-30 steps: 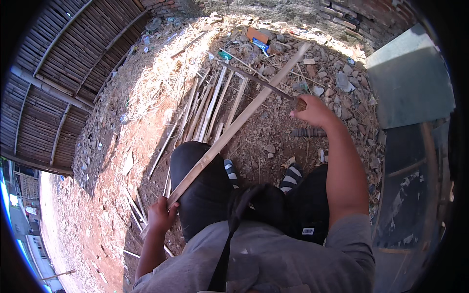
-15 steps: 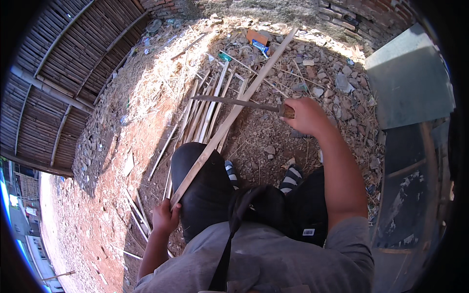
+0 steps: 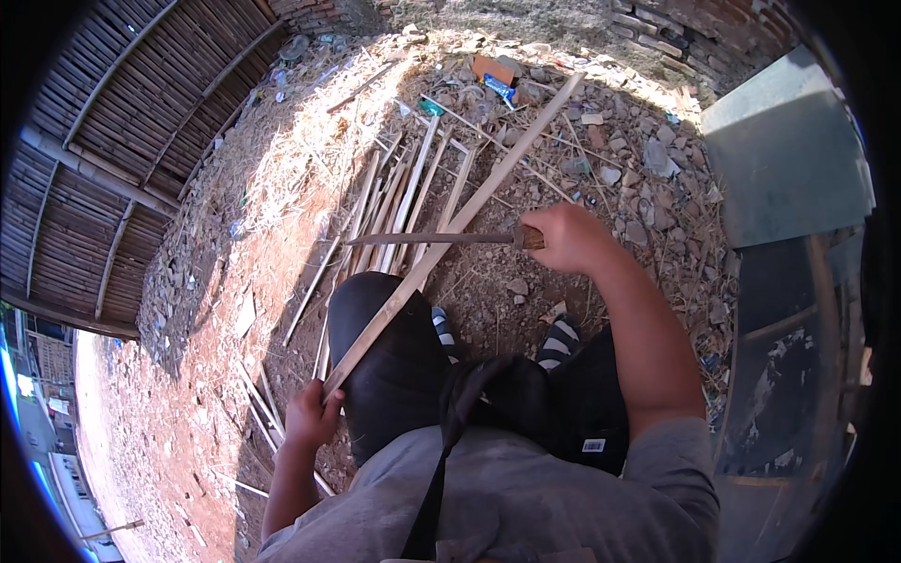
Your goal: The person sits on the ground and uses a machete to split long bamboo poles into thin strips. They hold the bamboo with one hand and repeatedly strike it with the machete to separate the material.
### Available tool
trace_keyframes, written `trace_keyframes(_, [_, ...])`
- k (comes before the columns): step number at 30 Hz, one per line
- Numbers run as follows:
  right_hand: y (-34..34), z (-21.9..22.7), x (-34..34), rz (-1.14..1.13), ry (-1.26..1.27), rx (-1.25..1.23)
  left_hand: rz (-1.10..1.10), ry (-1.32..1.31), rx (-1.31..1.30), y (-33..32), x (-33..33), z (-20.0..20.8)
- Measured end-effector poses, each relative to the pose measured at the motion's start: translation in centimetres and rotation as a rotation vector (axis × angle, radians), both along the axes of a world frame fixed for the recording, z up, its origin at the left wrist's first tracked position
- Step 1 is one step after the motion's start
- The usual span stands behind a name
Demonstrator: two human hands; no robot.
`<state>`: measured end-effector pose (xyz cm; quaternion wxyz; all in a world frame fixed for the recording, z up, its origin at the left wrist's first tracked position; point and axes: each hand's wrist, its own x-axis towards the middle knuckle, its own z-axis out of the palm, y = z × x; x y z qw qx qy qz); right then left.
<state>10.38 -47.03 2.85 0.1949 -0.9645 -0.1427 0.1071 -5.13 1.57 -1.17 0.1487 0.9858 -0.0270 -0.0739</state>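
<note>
A long pale slat (image 3: 507,167), which looks like split bamboo, runs slantwise from low left up to the far right and rests across my left knee. Its near end is held by my left hand (image 3: 312,418), fingers and thumb closed round it. My right hand (image 3: 568,239) grips the wooden handle of a long narrow-bladed knife (image 3: 404,239). The blade lies crosswise over the slat's middle, beyond the knee, tip pointing left. Under and beyond the slat, a bundle of similar thin strips (image 3: 380,202) is on the ground.
More loose strips (image 3: 263,403) lie left of my left hand. Rubble and stones (image 3: 657,206) cover the ground to the right, with a blue wrapper (image 3: 499,87) farther off. A bamboo-slat wall (image 3: 113,131) stands left; grey-green panels (image 3: 784,155) stand right. My sandalled feet (image 3: 560,341) are below.
The knife and my right hand have come nearer to me along the slat and a little left. The slat's far end has shifted slightly right and nearer; my left hand keeps its hold.
</note>
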Motion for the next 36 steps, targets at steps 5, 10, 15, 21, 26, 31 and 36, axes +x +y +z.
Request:
trace_keyframes(5, [-3.0,-3.4,1.5,-0.287,0.003,0.236,-0.013,-0.005,-0.003,0.0,0.5,0.1])
trace_keyframes(10, [-0.7,-0.9,0.9,-0.213,0.052,0.130,-0.001,0.049,-0.062,-0.2,0.4,1.6])
trace_keyframes(15, [-1.7,-3.8,1.4,-0.039,0.012,0.204,0.007,0.163,-0.144,-0.2,1.1,3.0])
trace_keyframes(21, [-2.5,-3.7,1.9,-0.271,0.016,0.184,-0.015,0.122,-0.028,0.0,1.4,2.9])
trace_keyframes(26, [1.6,0.7,0.3,-0.060,0.071,-0.111,-0.031,0.087,-0.051,0.1,1.0,2.2])
trace_keyframes(31, [-1.4,-3.4,1.8,-0.340,-0.077,0.218,-0.028,0.071,-0.046,0.6,1.2,1.3])
trace_keyframes(36, [0.3,-1.9,1.2,-0.139,0.047,0.005,-0.074,0.006,-0.001,1.0,0.4,0.9])
